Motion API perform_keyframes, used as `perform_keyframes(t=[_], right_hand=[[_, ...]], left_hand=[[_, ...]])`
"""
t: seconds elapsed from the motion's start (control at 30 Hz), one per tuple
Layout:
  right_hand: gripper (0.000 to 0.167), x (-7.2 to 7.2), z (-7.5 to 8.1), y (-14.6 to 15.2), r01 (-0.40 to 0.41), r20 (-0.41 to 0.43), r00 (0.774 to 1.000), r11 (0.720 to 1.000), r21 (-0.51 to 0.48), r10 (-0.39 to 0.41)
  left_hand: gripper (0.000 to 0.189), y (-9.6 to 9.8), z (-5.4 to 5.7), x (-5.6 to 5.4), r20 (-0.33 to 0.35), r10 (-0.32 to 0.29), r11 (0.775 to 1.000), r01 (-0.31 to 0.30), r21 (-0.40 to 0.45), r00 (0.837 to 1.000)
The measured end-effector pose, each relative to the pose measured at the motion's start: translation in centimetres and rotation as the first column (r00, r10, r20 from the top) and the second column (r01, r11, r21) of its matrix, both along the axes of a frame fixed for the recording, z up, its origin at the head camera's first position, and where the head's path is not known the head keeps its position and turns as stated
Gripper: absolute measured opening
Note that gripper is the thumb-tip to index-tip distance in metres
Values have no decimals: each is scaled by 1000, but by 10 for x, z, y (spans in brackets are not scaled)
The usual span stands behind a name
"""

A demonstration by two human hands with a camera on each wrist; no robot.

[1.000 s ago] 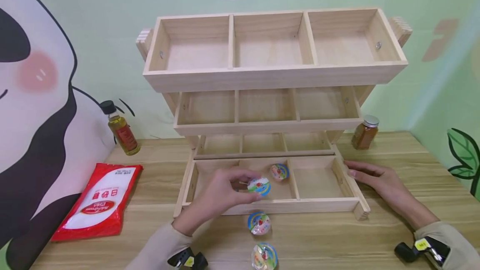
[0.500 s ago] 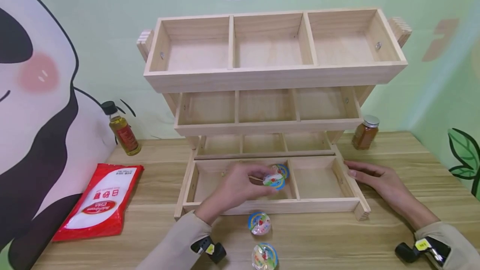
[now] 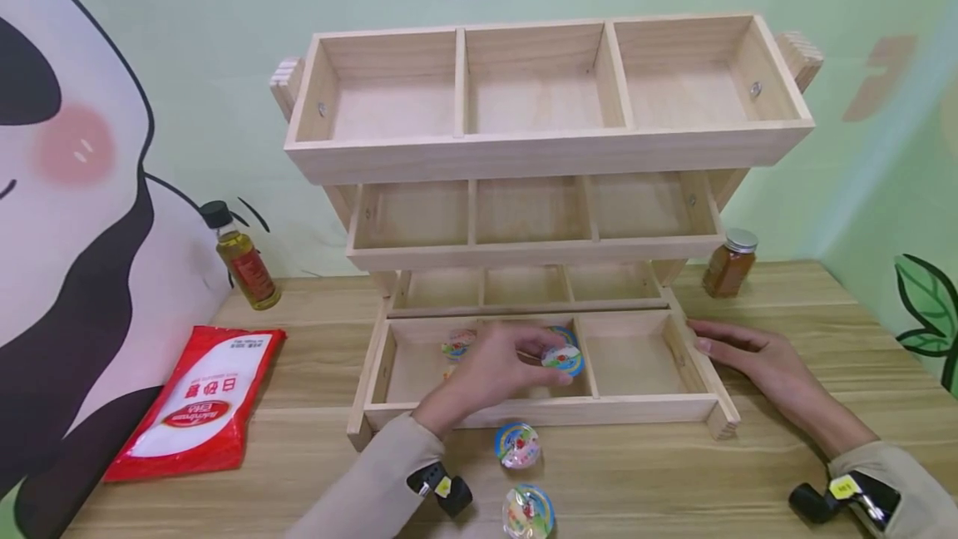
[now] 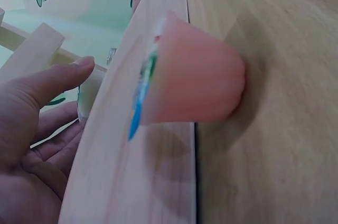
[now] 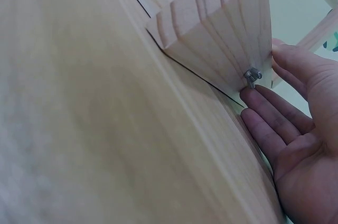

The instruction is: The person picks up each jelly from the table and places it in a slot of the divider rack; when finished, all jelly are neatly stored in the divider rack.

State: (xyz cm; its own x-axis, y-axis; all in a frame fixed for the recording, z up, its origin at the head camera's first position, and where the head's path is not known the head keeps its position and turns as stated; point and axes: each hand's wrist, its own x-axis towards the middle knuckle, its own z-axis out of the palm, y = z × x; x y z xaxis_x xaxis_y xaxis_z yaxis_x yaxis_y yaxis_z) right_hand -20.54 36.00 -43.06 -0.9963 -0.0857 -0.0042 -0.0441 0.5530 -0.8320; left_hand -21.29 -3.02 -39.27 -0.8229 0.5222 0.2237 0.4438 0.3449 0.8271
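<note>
Our left hand pinches one jelly cup over the bottom tray, middle compartment; our right hand, fingers extended, touches tray's right side. Two more cups sit in front.

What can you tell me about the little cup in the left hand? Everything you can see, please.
The held cup has a blue-and-white printed lid, facing up toward the head camera. Its body, mostly hidden, looks pale and plastic in the left wrist view. The left hand holds it between thumb and fingers, at the lowest tray's middle compartment. Whether it touches the compartment floor or another cup behind it, I can't tell.
</note>
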Motion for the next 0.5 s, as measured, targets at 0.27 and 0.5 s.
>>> perform_keyframes(t=[0.27, 0.5], right_hand=[[61, -1, -2, 1, 0, -2, 1000, 1000, 6, 0], [57, -1, -2, 3, 11, -5, 1000, 1000, 22, -11]], left_hand=[[37, 3, -6, -2, -9, 2, 1000, -3, -31, 1000], [36, 5, -5, -2, 18, -1, 998, 2, -64, 1000]])
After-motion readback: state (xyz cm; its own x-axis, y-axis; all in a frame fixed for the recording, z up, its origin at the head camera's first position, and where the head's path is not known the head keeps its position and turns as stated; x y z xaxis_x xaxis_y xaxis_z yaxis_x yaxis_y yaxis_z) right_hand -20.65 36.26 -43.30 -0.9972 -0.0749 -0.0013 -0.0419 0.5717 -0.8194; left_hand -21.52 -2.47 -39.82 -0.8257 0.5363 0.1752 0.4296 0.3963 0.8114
